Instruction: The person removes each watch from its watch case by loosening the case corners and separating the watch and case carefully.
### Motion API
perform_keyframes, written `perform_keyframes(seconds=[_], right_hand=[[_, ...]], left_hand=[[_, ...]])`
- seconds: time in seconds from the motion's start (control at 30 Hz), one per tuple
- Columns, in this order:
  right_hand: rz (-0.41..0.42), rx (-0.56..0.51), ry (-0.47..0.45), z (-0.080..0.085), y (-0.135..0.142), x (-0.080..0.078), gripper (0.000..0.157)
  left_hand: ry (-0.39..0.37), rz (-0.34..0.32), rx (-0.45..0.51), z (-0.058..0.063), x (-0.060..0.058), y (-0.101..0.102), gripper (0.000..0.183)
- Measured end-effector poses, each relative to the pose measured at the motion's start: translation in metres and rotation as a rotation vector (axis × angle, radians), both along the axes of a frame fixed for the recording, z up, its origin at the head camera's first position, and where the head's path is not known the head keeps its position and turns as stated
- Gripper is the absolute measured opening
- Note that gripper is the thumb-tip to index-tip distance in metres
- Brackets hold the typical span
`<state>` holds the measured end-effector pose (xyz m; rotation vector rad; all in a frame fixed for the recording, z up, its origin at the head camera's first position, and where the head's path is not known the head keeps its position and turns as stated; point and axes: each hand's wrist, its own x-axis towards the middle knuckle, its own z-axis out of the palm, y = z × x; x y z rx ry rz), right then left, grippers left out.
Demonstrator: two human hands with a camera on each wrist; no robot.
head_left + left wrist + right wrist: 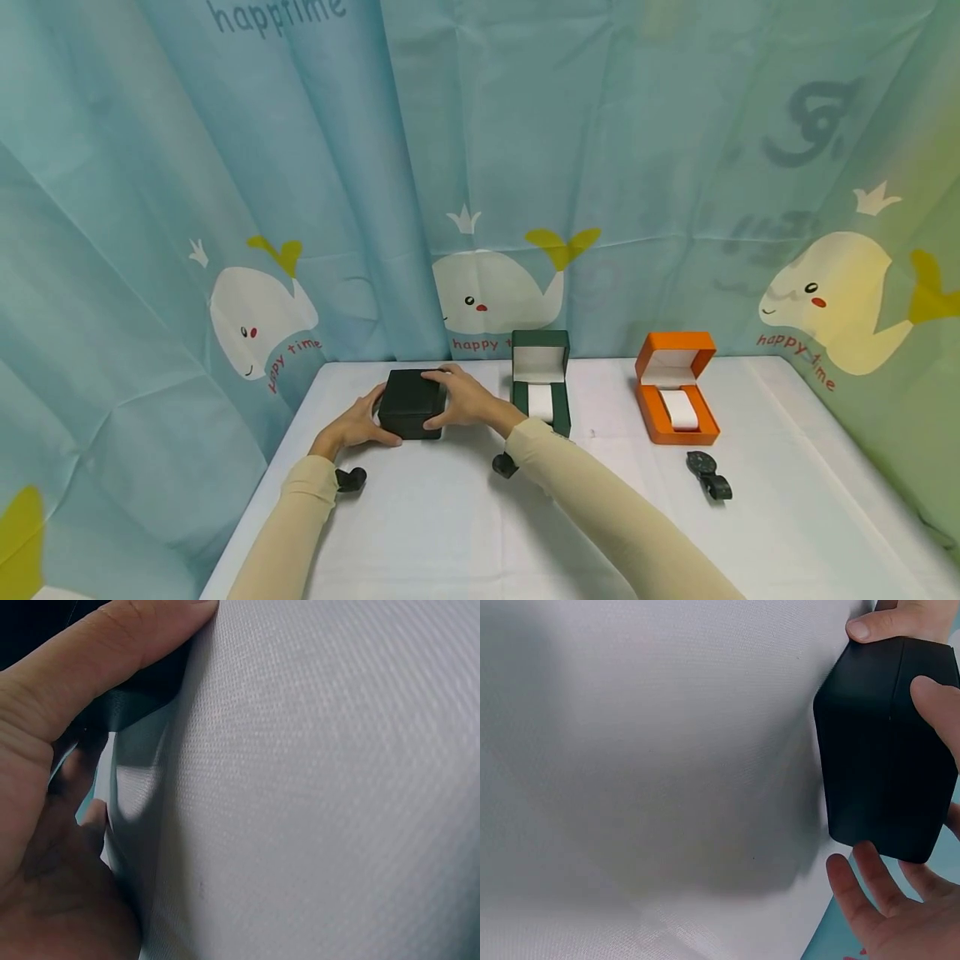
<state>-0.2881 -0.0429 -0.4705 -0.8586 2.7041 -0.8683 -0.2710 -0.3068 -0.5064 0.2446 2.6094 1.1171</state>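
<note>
A closed black watch box [411, 405] sits at the left of the white table, between both hands. My left hand [362, 423] holds its left side, with the thumb [112, 645] along the box's lower front in the left wrist view. On the other side, my right hand [463, 398] spans the box, its thumb against the front and a finger over the top. From the right wrist view, the right thumb [939, 712] lies near the lid seam of the box [870, 750], and fingertips [866, 851] meet its far side.
An open green watch box [559, 402] with a white cushion stands behind my right forearm. Farther right are an open orange watch box [705, 417], also cushioned in white, and a black wristwatch [703, 467] in front of it. A whale-print curtain [480, 150] hangs behind the table.
</note>
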Motion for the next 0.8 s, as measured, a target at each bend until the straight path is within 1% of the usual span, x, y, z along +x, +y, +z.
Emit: perform_keyframes(seconds=[0.23, 0.57, 0.73, 0.8], right_hand=[[-0.015, -0.005, 0.000, 0.0006, 0.0036, 0.0001, 0.095], [-0.005, -0.017, 0.009, 0.0033, 0.0037, -0.0008, 0.094], [0.000, -0.002, 0.011, 0.0010, 0.0017, -0.0014, 0.093], [-0.003, -0.002, 0.008, 0.0013, 0.0015, -0.0014, 0.093]], left_hand=[[0.012, -0.021, 0.006, 0.0024, -0.0011, 0.0040, 0.125], [-0.016, 0.005, -0.028, 0.0012, -0.0029, 0.0017, 0.128], [-0.040, 0.018, -0.045, 0.0007, 0.0000, 0.0004, 0.130], [-0.035, 0.013, -0.043, 0.0018, 0.0015, 0.0008, 0.130]])
